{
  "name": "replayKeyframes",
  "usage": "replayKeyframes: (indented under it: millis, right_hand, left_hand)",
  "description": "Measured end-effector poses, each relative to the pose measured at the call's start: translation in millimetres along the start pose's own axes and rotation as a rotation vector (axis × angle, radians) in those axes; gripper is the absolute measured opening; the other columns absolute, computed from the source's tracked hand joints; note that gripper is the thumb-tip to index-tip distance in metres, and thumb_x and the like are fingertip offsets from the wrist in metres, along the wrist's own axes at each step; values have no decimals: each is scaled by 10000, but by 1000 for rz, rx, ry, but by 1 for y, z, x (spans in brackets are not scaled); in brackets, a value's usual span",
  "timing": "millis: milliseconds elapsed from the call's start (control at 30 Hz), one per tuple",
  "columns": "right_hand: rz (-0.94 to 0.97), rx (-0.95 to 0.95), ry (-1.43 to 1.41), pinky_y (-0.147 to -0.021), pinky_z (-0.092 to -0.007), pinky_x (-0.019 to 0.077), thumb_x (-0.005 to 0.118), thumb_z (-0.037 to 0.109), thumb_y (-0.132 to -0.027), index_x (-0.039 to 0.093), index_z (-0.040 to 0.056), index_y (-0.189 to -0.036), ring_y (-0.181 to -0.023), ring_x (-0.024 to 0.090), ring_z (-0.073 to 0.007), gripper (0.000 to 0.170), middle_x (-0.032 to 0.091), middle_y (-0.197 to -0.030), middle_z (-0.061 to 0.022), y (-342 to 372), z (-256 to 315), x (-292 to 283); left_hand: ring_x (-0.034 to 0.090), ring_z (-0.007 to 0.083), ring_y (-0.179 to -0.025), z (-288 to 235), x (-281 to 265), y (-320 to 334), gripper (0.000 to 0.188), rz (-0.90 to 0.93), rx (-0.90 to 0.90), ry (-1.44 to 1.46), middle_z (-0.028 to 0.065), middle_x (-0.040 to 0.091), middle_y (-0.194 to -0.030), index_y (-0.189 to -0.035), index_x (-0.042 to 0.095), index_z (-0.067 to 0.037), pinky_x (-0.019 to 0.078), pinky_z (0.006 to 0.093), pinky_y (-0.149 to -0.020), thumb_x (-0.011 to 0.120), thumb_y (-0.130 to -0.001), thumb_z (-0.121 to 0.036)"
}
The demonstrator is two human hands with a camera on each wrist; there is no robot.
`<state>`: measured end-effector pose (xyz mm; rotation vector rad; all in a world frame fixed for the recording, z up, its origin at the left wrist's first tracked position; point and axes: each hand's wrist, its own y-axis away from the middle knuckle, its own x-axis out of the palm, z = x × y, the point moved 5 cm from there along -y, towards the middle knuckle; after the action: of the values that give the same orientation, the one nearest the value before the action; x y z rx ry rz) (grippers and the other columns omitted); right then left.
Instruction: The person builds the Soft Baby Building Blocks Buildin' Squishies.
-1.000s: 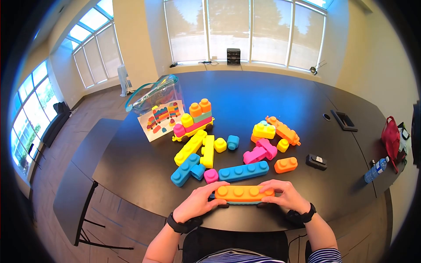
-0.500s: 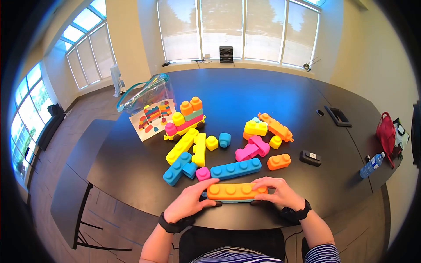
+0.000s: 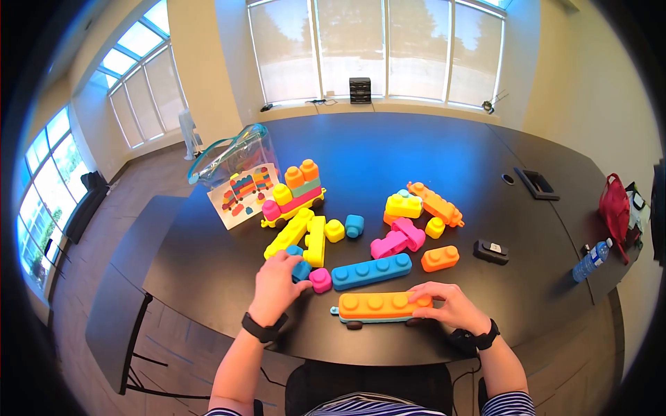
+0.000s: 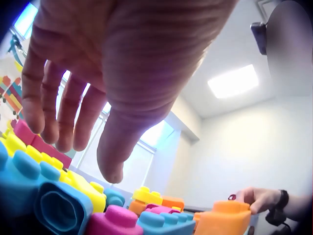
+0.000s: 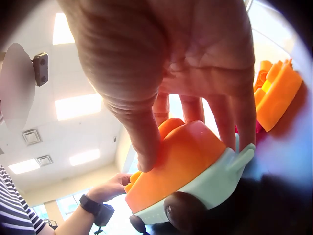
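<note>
My left hand (image 3: 274, 288) hangs over the blue blocks (image 3: 300, 269) at the left of the table. In the left wrist view its fingers (image 4: 68, 117) are loosely extended, with nothing between them and the thumb. A hollow-ended blue block (image 4: 63, 210) and a pink block (image 4: 115, 223) lie below. With thumb and fingers my right hand (image 3: 451, 308) grips the right end of a long orange block (image 3: 378, 304). That block sits on a light-blue wheeled base (image 5: 215, 174), whose dark wheels show. A long blue block (image 3: 371, 271) lies just beyond it.
Yellow blocks (image 3: 316, 239) and a built wagon (image 3: 295, 197) stand back left, by a picture card (image 3: 243, 201) and a clear bag (image 3: 243, 149). Pink blocks (image 3: 397, 239), an orange block (image 3: 440, 258), a black case (image 3: 490, 252) and a water bottle (image 3: 592, 261) are rightward.
My left hand has let go of the orange block's left end and moved left and forward over the blue blocks. My right hand keeps its grip.
</note>
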<state>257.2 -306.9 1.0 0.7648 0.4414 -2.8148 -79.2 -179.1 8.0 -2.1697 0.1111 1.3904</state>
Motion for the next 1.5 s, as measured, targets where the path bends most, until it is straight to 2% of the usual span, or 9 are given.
replayKeyframes:
  millis: [267,467,567,600,667,733,833,1133,1500]
  right_hand:
    - [5,-19,-7,-892,-340,559,866,150,-878,757,57,-1139,-977,712,-238,298,761,-1196,-95,-2,-3,2]
    - [11,-29,-17,-876,-340,558,863,145,-880,747,52,-1148,-934,698,-233,307,761,-1185,-91,-3,-3,4]
    - [46,11,-12,-944,-342,572,882,131,-867,756,56,-1161,-1078,730,-224,329,752,-1248,-119,-4,-6,4]
    - [48,8,-9,-940,-339,573,881,130,-868,754,56,-1163,-1074,730,-222,329,752,-1247,-119,-4,-6,4]
    - [54,2,-2,-932,-334,574,879,130,-872,751,56,-1167,-1067,729,-217,330,752,-1245,-117,-6,-5,6]
    - [36,-6,-27,-892,-339,562,866,143,-880,745,52,-1156,-967,698,-220,314,756,-1206,-97,-7,-3,8]
    - [26,-9,-35,-873,-342,555,861,153,-884,743,51,-1152,-917,682,-219,310,759,-1188,-86,-8,-2,10]
    - [28,-4,-28,-870,-342,554,865,161,-879,743,54,-1148,-918,681,-220,315,759,-1189,-83,-9,-3,12]
    - [36,25,-19,-875,-345,555,865,168,-880,743,57,-1152,-948,695,-233,318,760,-1195,-86,-10,0,12]
  left_hand:
    - [635,376,-1009,-8,8,11,520,-10,-18,-78,121,647,-1046,-1062,593,-105,542,463,-855,940,-675,-113]
    - [651,353,-981,5,2,24,487,-133,-142,13,137,618,-1057,-1090,626,-93,568,423,-837,906,-693,-73]
    - [667,286,-966,6,-18,22,482,-216,-152,214,116,599,-1035,-1150,675,-77,594,389,-837,898,-723,-71]
    - [677,217,-1010,1,-23,20,504,-142,-204,400,80,627,-1105,-1235,706,-80,601,351,-851,896,-768,-73]
    - [680,202,-1058,-27,-37,19,519,-47,-39,562,71,659,-1198,-1271,702,-88,593,337,-861,892,-789,-64]
    - [672,197,-1158,-44,-32,22,550,106,96,679,68,691,-1340,-1342,685,-100,571,319,-896,877,-828,-61]
    - [678,252,-1086,-62,-19,31,597,144,163,687,103,695,-1215,-1402,657,-104,558,367,-946,855,-843,-40]
    - [715,277,-1117,-66,3,39,563,190,120,778,102,723,-1341,-1383,662,-81,591,374,-951,871,-860,-96]
    - [726,290,-1116,-62,7,40,563,223,85,812,119,722,-1331,-1388,655,-70,607,373,-940,861,-865,-75]
